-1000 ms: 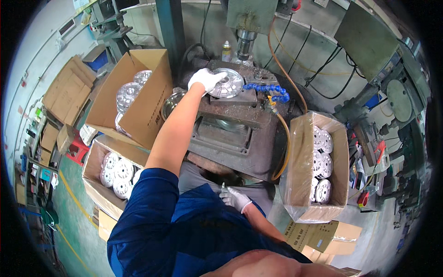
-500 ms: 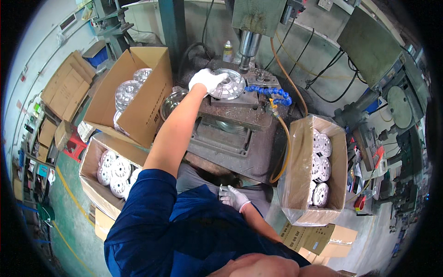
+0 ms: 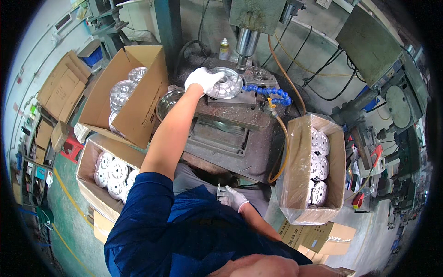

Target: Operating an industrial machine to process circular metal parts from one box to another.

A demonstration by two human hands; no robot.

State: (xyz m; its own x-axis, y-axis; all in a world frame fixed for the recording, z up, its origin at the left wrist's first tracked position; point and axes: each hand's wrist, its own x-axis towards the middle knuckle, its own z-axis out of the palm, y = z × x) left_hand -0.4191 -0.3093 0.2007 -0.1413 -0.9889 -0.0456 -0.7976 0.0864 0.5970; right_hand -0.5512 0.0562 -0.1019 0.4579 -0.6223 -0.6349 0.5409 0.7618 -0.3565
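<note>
My left hand [image 3: 202,79], in a white glove, grips the left rim of a shiny round metal disc [image 3: 226,87] with a raised hub. The disc rests on the fixture block [image 3: 244,99] of a bench press, whose steel spindle [image 3: 246,44] hangs just behind it, apart from it. Low at my lap is my right hand [image 3: 232,197], also gloved, with its fingers curled. A small pale piece shows at its fingertips, too small to make out. Left of the press, partly behind my left forearm, lies a shiny metal bowl-shaped part [image 3: 167,105].
Blue segmented coolant hose [image 3: 265,90] reaches the disc's right side. Cartons of similar discs stand at the left, one tall [image 3: 146,104] and one lower [image 3: 87,177], and at the right, a plastic-lined carton [image 3: 287,194]. A spray can [image 3: 224,50] stands behind the press.
</note>
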